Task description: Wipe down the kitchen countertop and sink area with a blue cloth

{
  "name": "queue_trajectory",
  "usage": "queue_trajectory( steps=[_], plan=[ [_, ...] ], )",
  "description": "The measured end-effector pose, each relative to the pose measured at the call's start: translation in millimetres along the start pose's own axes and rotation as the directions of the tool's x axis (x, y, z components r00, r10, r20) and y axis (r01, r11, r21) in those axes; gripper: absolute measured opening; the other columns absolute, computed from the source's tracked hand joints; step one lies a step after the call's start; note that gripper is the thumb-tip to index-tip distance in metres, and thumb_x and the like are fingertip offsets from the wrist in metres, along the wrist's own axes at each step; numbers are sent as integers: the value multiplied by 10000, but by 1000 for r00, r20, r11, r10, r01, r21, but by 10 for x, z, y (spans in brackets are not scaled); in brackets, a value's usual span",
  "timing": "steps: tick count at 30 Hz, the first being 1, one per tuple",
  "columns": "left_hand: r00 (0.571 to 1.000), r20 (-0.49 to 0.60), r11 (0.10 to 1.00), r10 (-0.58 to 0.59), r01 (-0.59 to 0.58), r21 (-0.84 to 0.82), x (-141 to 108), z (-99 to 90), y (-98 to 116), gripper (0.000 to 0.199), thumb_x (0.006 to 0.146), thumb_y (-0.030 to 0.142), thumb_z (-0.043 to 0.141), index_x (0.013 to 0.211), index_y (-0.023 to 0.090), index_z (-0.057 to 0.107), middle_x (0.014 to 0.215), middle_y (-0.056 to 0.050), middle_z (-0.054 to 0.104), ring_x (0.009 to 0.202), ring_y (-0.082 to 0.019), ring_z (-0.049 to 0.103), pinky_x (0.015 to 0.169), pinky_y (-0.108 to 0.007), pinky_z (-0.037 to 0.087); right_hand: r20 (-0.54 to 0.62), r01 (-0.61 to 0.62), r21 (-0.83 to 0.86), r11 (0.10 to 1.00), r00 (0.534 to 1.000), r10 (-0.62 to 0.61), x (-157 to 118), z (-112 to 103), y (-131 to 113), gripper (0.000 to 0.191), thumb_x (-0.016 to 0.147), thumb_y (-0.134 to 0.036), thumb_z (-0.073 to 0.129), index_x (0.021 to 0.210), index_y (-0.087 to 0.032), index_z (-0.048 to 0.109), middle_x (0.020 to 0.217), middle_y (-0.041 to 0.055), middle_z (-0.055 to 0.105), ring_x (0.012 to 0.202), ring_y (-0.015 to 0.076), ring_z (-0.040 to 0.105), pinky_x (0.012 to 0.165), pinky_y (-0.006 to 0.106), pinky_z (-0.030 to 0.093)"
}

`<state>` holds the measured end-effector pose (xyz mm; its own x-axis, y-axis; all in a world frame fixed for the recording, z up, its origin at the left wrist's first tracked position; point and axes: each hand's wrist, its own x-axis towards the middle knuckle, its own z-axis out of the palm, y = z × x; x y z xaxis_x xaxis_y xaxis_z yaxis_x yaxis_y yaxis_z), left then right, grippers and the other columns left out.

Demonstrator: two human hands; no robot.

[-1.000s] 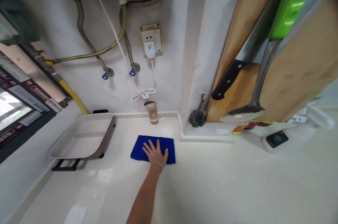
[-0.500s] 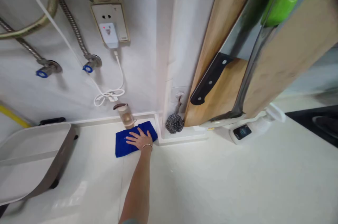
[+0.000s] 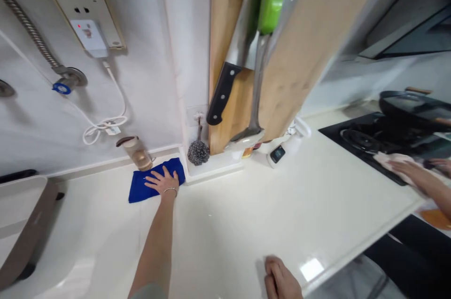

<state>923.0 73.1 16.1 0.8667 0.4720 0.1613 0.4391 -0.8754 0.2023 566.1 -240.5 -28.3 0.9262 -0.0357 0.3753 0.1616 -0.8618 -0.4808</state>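
My left hand lies flat with fingers spread on a folded blue cloth, pressing it to the white countertop near the wall. A bracelet circles that wrist. Just behind the cloth, a translucent container with a brown lid leans to the left, close to my fingers. At the bottom edge, my right hand rests over the counter with its fingers curled in; nothing shows in it, and its lower part is cut off.
A steel scourer hangs beside a wooden board with a black-handled knife. A white bottle stands behind it. At left is a rectangular pan. To the right, another person's hand holds a pale cloth on the stove.
The view has swung right, bringing the stove, the other person's hands and my right hand into sight. My left hand stays spread on the blue cloth near the container.
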Motion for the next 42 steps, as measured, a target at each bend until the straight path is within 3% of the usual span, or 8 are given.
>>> queue_trajectory(
  steps=[8,15,20,24,28,34,38,42],
  plan=[
    [982,52,977,184,-188,101,-1086,-390,-480,579,918,474,454,1458,270,417,1574,-200,329,1458,-476,207,1140,-694,184,-20,23,-52,998,1000,-24,-45,81,-3,160,905,-158,382,991,-207,508,1001,80,595,855,197,582,780,338,496],
    [931,66,915,359,-365,175,-2325,-382,-286,617,894,491,507,1464,287,388,1577,-180,336,1457,-470,216,1167,-665,158,-45,-23,214,976,998,34,9,2,-52,151,896,-226,408,856,-203,552,823,40,580,734,166,525,687,288,432],
    [835,55,836,548,-549,5,-3232,-240,31,739,843,644,501,1479,306,337,1615,-145,268,1474,-482,128,1169,-691,142,69,-309,713,629,924,377,5,-259,23,224,854,-390,447,803,-210,571,635,-24,520,541,135,452,522,252,377],
    [756,84,760,649,-639,-120,-3750,-192,386,798,825,728,435,1498,328,276,1631,-156,205,1467,-515,69,1142,-745,149,97,-372,797,475,856,509,-153,-541,221,255,834,-441,492,804,-208,591,592,-38,489,517,134,437,495,250,359],
    [679,104,683,727,-700,-210,-3903,-201,673,827,823,728,435,1515,334,211,1642,-159,155,1460,-530,44,1126,-773,155,106,-398,779,484,845,524,-349,-752,385,249,813,-437,513,787,-206,603,607,-26,529,518,137,460,499,254,375],
    [662,138,672,736,-691,-265,-3834,-257,792,810,814,719,458,1501,323,296,1644,-135,158,1471,-509,28,1163,-749,91,81,-433,752,497,809,582,-592,-884,360,295,812,-476,478,751,-206,580,622,-11,546,500,143,473,490,265,401],
    [628,143,639,765,-709,-299,-3831,-306,680,773,830,664,484,1501,336,285,1647,-107,168,1478,-491,43,1156,-760,129,126,-422,678,602,873,471,-641,-815,246,275,841,-434,451,742,-214,584,565,-29,488,499,144,458,484,252,376],
    [618,123,623,776,-720,-306,-3720,-370,275,732,832,620,519,1487,364,316,1653,-68,137,1486,-468,55,1162,-738,193,183,-317,603,732,948,260,-554,-609,120,291,877,-403,428,749,-212,607,592,-16,527,524,143,490,479,235,363]
  ],
)
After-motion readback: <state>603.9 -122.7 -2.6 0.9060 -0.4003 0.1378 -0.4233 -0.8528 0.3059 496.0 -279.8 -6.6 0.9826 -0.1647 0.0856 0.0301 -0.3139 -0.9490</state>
